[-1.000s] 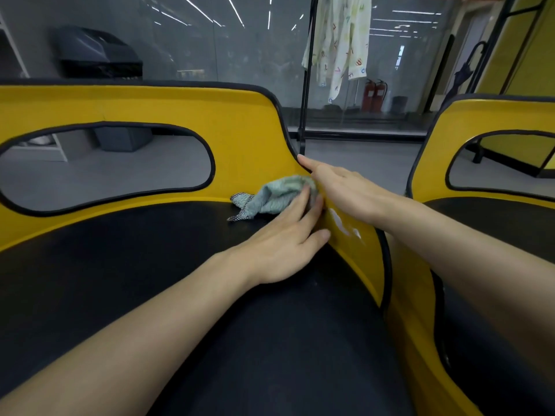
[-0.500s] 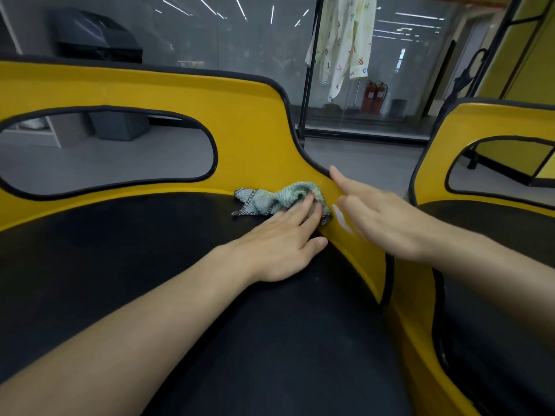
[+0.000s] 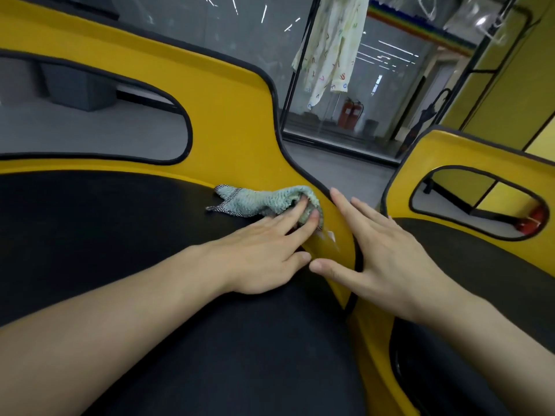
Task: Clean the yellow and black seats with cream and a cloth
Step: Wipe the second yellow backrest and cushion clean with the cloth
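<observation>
Head view: the left hand (image 3: 258, 250) lies flat on the black cushion (image 3: 120, 235) of the near seat (image 3: 234, 115). Its fingers are straight, and two fingertips press the pale green cloth (image 3: 264, 202) into the corner where the cushion meets the yellow side wall. The cloth sits just above the frame's centre, toward twelve o'clock, and trails off toward nine o'clock from the fingertips onto the cushion. A white smear of cream (image 3: 329, 235) shows on the yellow wall at about four o'clock from those fingertips, just beside them. The right hand (image 3: 387, 256) is spread with straight fingers over the wall's black-edged rim, gripping nothing, and its thumb points toward nine o'clock, close to the left thumb. The second seat (image 3: 450, 163) stands at three o'clock. A patterned garment (image 3: 330, 49) hangs at one o'clock, with red fire extinguishers (image 3: 350, 112) below it.
</observation>
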Motion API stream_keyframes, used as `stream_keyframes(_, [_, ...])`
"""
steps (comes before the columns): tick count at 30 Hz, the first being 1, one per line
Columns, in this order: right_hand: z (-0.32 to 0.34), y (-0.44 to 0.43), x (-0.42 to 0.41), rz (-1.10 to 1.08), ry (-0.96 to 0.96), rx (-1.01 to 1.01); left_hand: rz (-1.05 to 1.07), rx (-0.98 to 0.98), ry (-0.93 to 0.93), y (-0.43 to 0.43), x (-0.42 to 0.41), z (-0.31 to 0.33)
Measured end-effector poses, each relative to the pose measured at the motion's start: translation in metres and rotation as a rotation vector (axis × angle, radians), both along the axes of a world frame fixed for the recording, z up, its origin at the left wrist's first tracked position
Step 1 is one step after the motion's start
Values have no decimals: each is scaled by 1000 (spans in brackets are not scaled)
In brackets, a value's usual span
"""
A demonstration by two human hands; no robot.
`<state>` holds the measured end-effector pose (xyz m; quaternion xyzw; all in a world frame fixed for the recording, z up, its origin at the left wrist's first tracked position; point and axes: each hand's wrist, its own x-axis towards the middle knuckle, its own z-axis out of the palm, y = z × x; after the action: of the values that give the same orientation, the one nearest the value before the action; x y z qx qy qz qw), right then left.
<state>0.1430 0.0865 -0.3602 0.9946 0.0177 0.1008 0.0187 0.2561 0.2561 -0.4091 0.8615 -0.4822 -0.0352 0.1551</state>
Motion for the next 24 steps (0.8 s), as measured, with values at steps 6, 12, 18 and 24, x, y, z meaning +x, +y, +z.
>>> stream_keyframes(6, [4,1,-1,26,20,46,-4,16,93,-5,-11,4])
stream_keyframes(12, [7,-2,-2,35,57,63,-104,80,158,-5,-37,7])
stream_keyframes(18, [5,-6,0,41,63,118,75,13,140,-12,-20,3])
stream_keyframes(24, [5,-9,-1,69,72,172,-61,49,188,-4,-35,4])
